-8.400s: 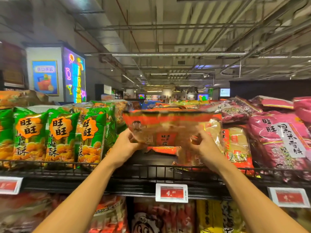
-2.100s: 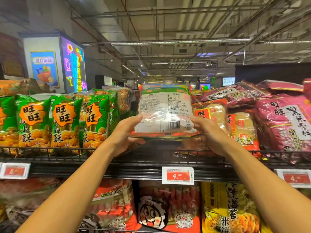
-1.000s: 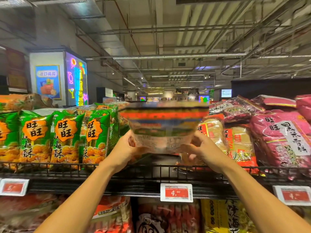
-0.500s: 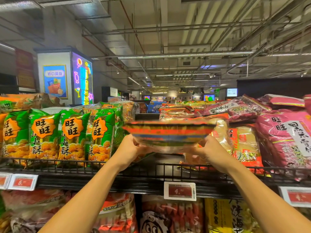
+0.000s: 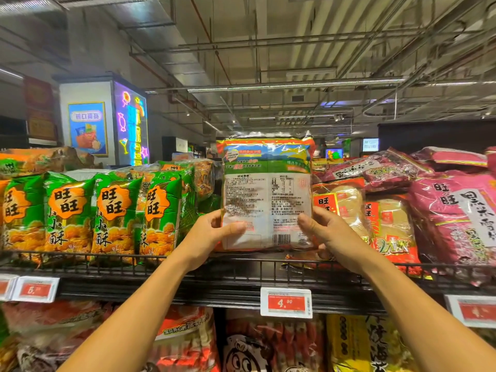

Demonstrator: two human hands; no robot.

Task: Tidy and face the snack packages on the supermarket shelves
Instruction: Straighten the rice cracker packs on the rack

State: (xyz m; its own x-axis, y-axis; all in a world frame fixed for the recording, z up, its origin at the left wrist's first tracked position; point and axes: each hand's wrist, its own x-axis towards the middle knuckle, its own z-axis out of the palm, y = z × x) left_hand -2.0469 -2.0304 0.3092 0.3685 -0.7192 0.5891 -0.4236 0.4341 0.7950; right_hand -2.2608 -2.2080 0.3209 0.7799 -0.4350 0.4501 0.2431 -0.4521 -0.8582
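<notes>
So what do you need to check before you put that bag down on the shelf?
1. Both hands hold the bag: ok, left hand and right hand grip its lower sides.
2. Front faces out: not ok, the barcode side faces the camera.
3. Bag upright: ok.
4. Gap on the shelf below the bag: ok, open between the green bags and the red bags.
5. Price tag matches the bag: cannot tell.
</notes>
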